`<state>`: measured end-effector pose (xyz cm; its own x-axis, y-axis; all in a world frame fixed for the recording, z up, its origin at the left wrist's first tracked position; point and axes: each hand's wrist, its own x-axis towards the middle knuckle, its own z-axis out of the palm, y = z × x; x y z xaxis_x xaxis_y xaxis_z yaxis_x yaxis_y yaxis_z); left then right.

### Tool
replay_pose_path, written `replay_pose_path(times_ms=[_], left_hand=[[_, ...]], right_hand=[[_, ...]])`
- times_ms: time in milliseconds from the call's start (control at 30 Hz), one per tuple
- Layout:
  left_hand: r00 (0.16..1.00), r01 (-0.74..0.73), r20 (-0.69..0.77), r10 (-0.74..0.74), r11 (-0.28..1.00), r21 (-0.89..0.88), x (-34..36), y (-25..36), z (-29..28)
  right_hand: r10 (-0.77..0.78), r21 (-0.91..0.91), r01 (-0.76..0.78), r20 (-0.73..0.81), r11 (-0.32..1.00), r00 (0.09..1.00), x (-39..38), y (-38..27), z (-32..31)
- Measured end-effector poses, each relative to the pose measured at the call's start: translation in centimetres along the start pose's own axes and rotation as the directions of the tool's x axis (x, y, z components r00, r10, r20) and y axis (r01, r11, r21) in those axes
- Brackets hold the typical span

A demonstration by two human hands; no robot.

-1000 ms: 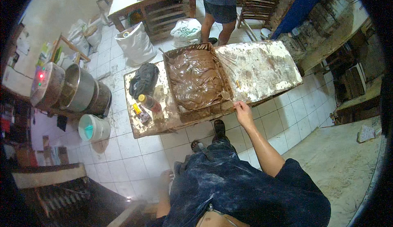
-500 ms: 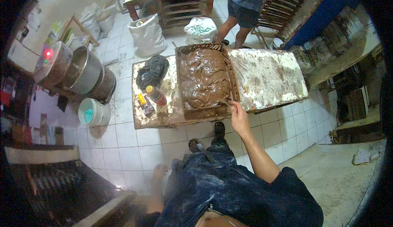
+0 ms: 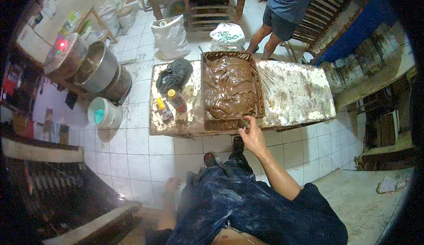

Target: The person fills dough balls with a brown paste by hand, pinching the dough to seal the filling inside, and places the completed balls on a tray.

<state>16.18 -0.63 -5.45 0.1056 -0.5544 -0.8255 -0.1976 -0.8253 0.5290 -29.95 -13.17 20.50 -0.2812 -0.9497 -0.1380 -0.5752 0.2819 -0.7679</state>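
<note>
My right hand [image 3: 251,136] grips a metal spoon [image 3: 245,122] at the near edge of a slatted tray [image 3: 260,99] full of glossy brown, thick mixture [image 3: 227,86]. The spoon's bowl is hard to make out. The tray sits on a stained worktable [image 3: 296,94]. Left of it are a dark crumpled cloth [image 3: 174,75], a yellow-capped bottle [image 3: 176,100] and small yellow-and-dark packets [image 3: 163,110]. My left hand [image 3: 172,185] hangs low beside my leg, fingers loosely apart and holding nothing.
A person [image 3: 287,4] in shorts stands behind the table by wooden racks [image 3: 327,6]. Two white sacks [image 3: 170,37] stand beyond it. A mixer with steel bowl [image 3: 95,66] and white bucket [image 3: 105,114] are left. A ledge [image 3: 362,201] is right.
My right hand and spoon have moved left along the tray's near edge. The other person has moved right, toward the racks. The view has shifted slightly.
</note>
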Motion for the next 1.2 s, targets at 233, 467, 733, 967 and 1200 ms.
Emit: replay_pose_path(times_ms=[233, 467, 733, 967, 1200], left_hand=[[0.996, 0.093, 0.009, -0.093, 0.995, 0.028, 0.8, -1.8, -0.1], [0.988, -0.104, 0.106, 0.110, 0.992, -0.069, 2.4, 0.3, 1.1], [0.949, -0.297, 0.204, 0.242, 0.901, 0.316, 8.6, 4.9, 4.5], [0.882, -0.469, 0.267, 0.388, 0.781, 0.413, 5.4, 7.9, 5.8], [0.860, -0.486, 0.357, 0.365, 0.800, 0.352, 7.8, 9.7, 8.4]], right_hand=[[-0.038, 0.195, 0.078, -0.198, 0.978, 0.979, -2.4, 2.0, -1.8], [0.437, 0.378, -0.410, 0.015, 0.830, 0.899, -6.8, 25.7, -1.1], [0.690, 0.025, -0.760, 0.401, 0.649, 0.603, -12.9, 38.4, 4.8], [0.566, 0.162, -0.644, 0.351, 0.748, 0.746, -9.2, 31.4, 7.4], [0.397, 0.046, -0.406, 0.139, 0.913, 0.907, -7.5, 38.7, 6.9]])
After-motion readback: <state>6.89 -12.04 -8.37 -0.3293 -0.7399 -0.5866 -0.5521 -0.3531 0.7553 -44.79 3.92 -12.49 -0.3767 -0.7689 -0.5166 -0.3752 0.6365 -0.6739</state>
